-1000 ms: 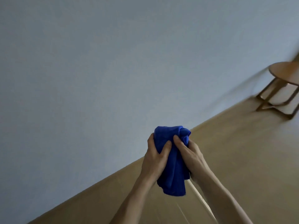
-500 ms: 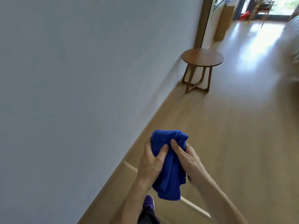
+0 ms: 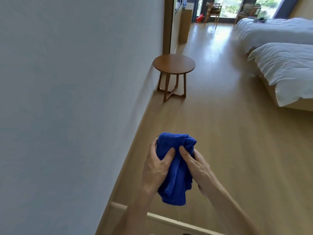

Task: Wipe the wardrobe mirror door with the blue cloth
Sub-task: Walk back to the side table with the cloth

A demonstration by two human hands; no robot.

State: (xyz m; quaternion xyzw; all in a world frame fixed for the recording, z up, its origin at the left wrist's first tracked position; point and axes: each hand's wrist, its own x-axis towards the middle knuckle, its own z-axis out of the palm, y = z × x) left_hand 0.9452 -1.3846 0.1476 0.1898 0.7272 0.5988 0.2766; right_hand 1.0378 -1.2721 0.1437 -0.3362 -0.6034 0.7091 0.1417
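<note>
A bunched blue cloth (image 3: 176, 168) hangs in front of me at the lower middle of the head view, held between both hands. My left hand (image 3: 156, 168) grips its left side with the thumb pressed into the fabric. My right hand (image 3: 197, 168) grips its right side the same way. No mirror door shows in this view; a plain pale wall (image 3: 67, 99) fills the left half.
A small round wooden side table (image 3: 174, 63) stands against the wall ahead. Two beds with white covers (image 3: 284, 68) lie at the right. A wooden threshold strip (image 3: 169, 221) crosses the floor under my arms. Chairs and a window are at the far end.
My view has swung right and up along the wall, bringing the side table, the beds and the far room into sight. Both hands keep the same grip on the cloth.
</note>
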